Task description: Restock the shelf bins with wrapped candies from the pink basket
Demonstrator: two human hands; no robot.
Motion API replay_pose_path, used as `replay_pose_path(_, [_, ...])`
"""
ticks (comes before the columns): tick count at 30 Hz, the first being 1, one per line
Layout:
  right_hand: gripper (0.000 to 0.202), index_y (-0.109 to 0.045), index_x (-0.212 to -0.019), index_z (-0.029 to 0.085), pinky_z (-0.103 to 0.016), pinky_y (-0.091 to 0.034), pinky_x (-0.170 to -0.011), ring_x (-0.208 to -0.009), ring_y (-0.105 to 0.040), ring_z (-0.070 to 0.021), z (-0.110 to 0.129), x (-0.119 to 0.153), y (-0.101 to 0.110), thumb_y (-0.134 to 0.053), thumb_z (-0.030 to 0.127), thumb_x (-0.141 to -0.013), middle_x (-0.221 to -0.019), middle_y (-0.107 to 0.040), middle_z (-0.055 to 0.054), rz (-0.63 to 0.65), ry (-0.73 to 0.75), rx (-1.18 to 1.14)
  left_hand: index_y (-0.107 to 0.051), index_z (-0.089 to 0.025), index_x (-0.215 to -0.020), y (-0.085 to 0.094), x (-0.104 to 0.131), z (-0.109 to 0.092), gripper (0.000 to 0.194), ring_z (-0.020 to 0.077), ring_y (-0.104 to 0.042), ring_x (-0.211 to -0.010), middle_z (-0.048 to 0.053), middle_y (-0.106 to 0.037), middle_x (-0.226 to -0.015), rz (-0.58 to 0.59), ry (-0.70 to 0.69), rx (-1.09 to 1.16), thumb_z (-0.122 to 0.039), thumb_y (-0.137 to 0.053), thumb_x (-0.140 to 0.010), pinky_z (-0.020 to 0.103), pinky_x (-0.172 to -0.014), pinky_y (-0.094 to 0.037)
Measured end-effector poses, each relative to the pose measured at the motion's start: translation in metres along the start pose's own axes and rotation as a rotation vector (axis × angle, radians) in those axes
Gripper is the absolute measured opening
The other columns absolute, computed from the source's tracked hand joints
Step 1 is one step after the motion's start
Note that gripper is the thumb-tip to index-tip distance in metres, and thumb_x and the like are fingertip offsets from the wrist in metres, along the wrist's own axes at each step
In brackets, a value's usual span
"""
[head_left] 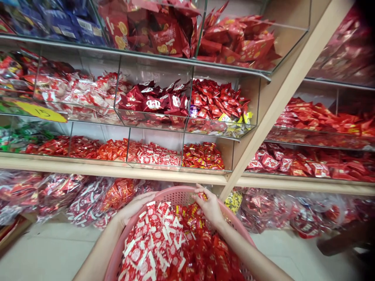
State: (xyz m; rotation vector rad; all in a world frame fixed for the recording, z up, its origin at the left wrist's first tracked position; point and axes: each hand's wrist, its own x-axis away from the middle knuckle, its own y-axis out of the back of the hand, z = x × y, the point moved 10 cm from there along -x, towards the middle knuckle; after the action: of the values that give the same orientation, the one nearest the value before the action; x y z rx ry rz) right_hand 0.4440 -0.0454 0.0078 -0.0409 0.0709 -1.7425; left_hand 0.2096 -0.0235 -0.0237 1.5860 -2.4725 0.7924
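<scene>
A pink plastic basket [172, 192] with a perforated wall is in front of me, full of wrapped candies. My left hand [137, 208] grips its left rim, with the fingers lying along the edge. Inside, at the far right, my right hand [209, 207] has its thumb and fingers pinched on a small red-and-yellow wrapped candy. Red-and-white wrapped candies [154, 244] fill the left of the basket. Plain red packets [215, 253] lie at the right, and red-and-yellow candies [191, 218] near the far wall.
Glass-divided shelves hold red-and-yellow candies [203, 155], red-and-white candies [155, 155] and dark red packets [154, 99]. A slanting wooden post [278, 101] separates the right-hand shelves. Under the bottom board, clear bags of candy [90, 199] rest near the tiled floor [61, 246]. A yellow sign [41, 112] reads 15.
</scene>
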Motion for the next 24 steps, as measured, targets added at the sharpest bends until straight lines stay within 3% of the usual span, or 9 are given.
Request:
replay_pose_path(3, [0.027,-0.058,-0.078,0.019,-0.016,-0.038,-0.031,-0.057,-0.059,-0.011,-0.007,0.003,-0.001,-0.07,0.035,-0.06,-0.112,-0.055,-0.007,-0.052,-0.11,-0.166,-0.061,-0.016,-0.107,0.001,0.0,-0.003,0.045,0.0246,-0.059,-0.1,0.01,-0.065,-0.106,-0.011,-0.014,-0.026,-0.034,-0.069,-0.066,0.034,-0.09,-0.043])
replay_pose_path(8, [0.029,-0.057,-0.08,0.018,-0.013,-0.033,-0.031,-0.054,-0.058,-0.0082,-0.003,0.023,-0.008,-0.065,0.041,-0.065,-0.093,-0.06,-0.003,-0.104,-0.256,-0.295,-0.061,-0.016,-0.105,0.002,-0.001,-0.002,0.042,0.0248,-0.061,-0.097,0.009,-0.066,-0.104,-0.01,-0.014,-0.014,-0.033,-0.068,-0.067,0.035,-0.089,-0.044])
replay_pose_path(11, [0.026,-0.057,-0.085,0.016,-0.012,-0.032,-0.032,-0.05,-0.056,-0.0066,-0.022,0.043,-0.02,-0.052,0.04,-0.075,-0.087,-0.063,-0.005,-0.055,-0.546,-0.389,-0.061,-0.016,-0.105,0.002,-0.002,-0.003,0.04,0.0243,-0.06,-0.098,0.008,-0.066,-0.105,-0.016,-0.031,-0.044,-0.032,-0.067,-0.068,0.034,-0.089,-0.044])
replay_pose_path(14, [0.02,-0.053,-0.09,0.017,-0.012,-0.033,-0.035,-0.052,-0.058,-0.0084,-0.041,0.058,-0.028,-0.044,0.027,-0.076,-0.081,-0.065,-0.005,0.004,-0.752,-0.462,-0.061,-0.016,-0.105,0.001,-0.002,-0.004,0.04,0.0247,-0.058,-0.101,0.008,-0.065,-0.107,-0.002,-0.055,-0.059,-0.032,-0.067,-0.068,0.033,-0.09,-0.043])
replay_pose_path(19, [0.032,-0.051,-0.095,0.02,-0.011,-0.034,-0.038,-0.054,-0.059,-0.0077,-0.052,0.057,-0.017,-0.054,0.008,-0.065,-0.082,-0.066,-0.004,0.021,-0.728,-0.321,-0.06,-0.016,-0.105,0.004,-0.003,0.002,0.041,0.0249,-0.062,-0.093,0.008,-0.068,-0.098,-0.021,-0.001,-0.02,-0.031,-0.068,-0.067,0.035,-0.086,-0.046])
replay_pose_path(24, [0.024,-0.053,-0.089,0.018,-0.009,-0.028,-0.034,-0.049,-0.054,-0.0051,-0.053,0.064,-0.009,-0.059,0.018,-0.066,-0.084,-0.066,-0.004,0.071,-0.747,-0.255,-0.06,-0.016,-0.106,0.005,-0.005,0.005,0.04,0.0238,-0.063,-0.091,0.009,-0.068,-0.098,0.001,0.003,0.023,-0.029,-0.068,-0.069,0.034,-0.083,-0.048])
